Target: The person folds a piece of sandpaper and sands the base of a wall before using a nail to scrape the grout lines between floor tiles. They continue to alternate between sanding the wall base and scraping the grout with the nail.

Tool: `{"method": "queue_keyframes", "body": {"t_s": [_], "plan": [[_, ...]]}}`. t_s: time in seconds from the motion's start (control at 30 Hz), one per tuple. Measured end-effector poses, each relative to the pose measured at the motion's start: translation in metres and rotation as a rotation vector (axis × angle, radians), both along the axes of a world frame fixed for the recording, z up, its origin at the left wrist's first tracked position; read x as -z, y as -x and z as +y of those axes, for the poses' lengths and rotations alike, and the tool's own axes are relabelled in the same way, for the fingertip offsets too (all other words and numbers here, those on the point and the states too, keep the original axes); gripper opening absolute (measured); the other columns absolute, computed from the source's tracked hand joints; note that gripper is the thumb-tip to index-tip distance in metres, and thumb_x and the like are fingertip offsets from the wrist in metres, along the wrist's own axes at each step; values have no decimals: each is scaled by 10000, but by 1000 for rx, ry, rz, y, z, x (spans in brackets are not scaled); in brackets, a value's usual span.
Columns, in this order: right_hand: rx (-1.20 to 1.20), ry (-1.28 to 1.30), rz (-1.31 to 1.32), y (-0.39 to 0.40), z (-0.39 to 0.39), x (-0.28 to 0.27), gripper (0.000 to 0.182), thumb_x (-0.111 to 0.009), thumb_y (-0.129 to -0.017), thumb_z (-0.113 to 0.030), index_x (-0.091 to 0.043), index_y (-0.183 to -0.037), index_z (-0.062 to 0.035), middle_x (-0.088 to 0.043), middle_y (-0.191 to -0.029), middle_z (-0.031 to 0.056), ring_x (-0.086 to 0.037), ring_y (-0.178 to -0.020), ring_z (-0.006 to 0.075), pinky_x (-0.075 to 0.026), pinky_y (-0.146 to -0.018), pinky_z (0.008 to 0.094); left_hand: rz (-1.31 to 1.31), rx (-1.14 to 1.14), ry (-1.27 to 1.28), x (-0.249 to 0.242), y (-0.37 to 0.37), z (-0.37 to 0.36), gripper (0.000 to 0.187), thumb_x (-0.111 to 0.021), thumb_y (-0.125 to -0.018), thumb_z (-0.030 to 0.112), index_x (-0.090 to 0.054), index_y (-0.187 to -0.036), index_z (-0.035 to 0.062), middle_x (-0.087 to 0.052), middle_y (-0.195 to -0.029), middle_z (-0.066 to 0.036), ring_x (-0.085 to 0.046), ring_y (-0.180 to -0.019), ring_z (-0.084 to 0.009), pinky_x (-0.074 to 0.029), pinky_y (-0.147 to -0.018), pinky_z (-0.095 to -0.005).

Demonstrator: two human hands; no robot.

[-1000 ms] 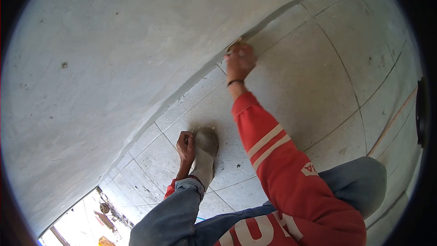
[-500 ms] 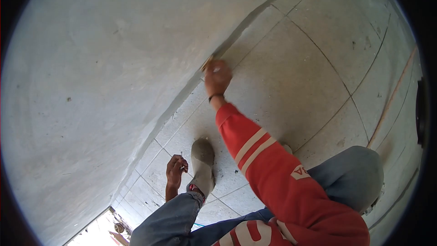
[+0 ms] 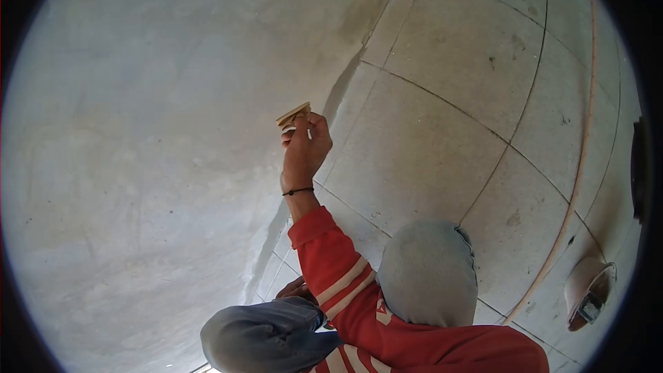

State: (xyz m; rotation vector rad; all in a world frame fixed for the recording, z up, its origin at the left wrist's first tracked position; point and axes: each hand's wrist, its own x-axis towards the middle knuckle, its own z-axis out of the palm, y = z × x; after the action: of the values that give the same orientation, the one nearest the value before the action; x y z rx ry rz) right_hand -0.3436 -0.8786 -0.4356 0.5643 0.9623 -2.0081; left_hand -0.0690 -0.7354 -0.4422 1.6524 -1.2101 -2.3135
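My right hand (image 3: 304, 148), in a red sleeve with pale stripes, grips a small tan flat-edged piece (image 3: 293, 115) whose exact kind I cannot tell. The hand is raised in front of the grey wall (image 3: 138, 131), near the joint where wall and floor meet. A darker grey strip (image 3: 337, 93) runs along that joint, just right of the fingers. Low down, my left hand (image 3: 295, 289) is mostly hidden behind my right forearm and bent knee, so its fingers do not show.
Large pale floor tiles (image 3: 442, 124) with dark joints spread to the right. A thin reddish-brown line (image 3: 583, 145), like a hose or cable, curves across them. At the lower right lies a pale container (image 3: 580, 280) with something grey inside. My bent knees fill the bottom.
My right hand has come off the wall-floor joint and moved down and left, with the tan piece still in it. My left hand has slipped mostly behind my arm and knee. The view has shifted.
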Motion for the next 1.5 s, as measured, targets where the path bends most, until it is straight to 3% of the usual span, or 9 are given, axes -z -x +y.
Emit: {"method": "queue_keyframes", "body": {"t_s": [0.37,0.67,0.83,0.93,1.0,1.17,1.23,1.37,1.5], "plan": [[20,-62,-149,81,27,19,106,-601,-974,-160,-649,-1003,-70,-626,-849,7,-533,-657,93,-412,-564,251,90,257,-54,1,140,-49,157,-559,-1098,247,-568,-1101,91,-700,-980,-78,-664,-877,-168,-516,-794,-315],[417,-91,38,202,78,50,166,-654,-992,-176,-658,-1065,-28,-630,-959,56,-588,-760,155,-483,-637,295,104,450,-188,10,183,-35,167,-560,-1100,257,-567,-1110,90,-706,-991,-78,-669,-887,-164,-519,-803,-312],[440,-193,148,243,105,70,165,-672,-996,-175,-675,-1073,-29,-648,-936,50,-612,-744,148,-493,-622,288,137,504,-25,69,198,-44,214,-593,-1093,303,-578,-1132,92,-723,-1017,-72,-668,-887,-141,-524,-830,-309],[403,-230,199,256,120,79,166,-681,-994,-182,-684,-1080,-39,-659,-935,41,-618,-755,144,-501,-637,279,90,358,-59,96,209,-55,195,-621,-1076,289,-601,-1049,97,-709,-948,-42,-649,-850,-124,-511,-787,-303],[399,-239,232,268,132,82,164,-676,-997,-190,-687,-1080,-48,-665,-935,35,-619,-760,138,-501,-641,276,66,375,163,127,209,-66,171,-617,-1071,264,-600,-1040,96,-709,-861,-48,-648,-728,-125,-493,-656,-285],[449,-337,360,296,154,73,107,-647,-991,-201,-681,-992,-100,-669,-895,7,-614,-750,111,-470,-651,260,57,195,71,157,212,-72,174,-613,-1055,242,-599,-1000,77,-666,-683,-79,-571,-479,-142,-388,-430,-278],[426,-466,472,310,165,73,107,-648,-990,-206,-680,-973,-105,-669,-867,0,-608,-731,103,-461,-633,250,136,239,36,177,199,-83,148,-630,-1023,181,-611,-998,36,-667,-665,-106,-571,-474,-154,-442,-440,-298],[360,-654,606,315,169,84,119,-646,-1003,-191,-677,-936,-97,-672,-827,-13,-598,-700,78,-462,-619,241,218,241,-16,194,200,-88,171,-622,-1018,190,-580,-971,31,-642,-619,-125,-549,-422,-167,-423,-392,-293],[169,-671,629,289,139,94,139,-640,-1041,-221,-697,-979,-111,-670,-807,-10,-594,-658,60,-451,-562,214,205,202,-89,185,200,-90,99,-595,-1003,115,-588,-992,17,-664,-652,-132,-570,-444,-169,-447,-402,-313]]}}
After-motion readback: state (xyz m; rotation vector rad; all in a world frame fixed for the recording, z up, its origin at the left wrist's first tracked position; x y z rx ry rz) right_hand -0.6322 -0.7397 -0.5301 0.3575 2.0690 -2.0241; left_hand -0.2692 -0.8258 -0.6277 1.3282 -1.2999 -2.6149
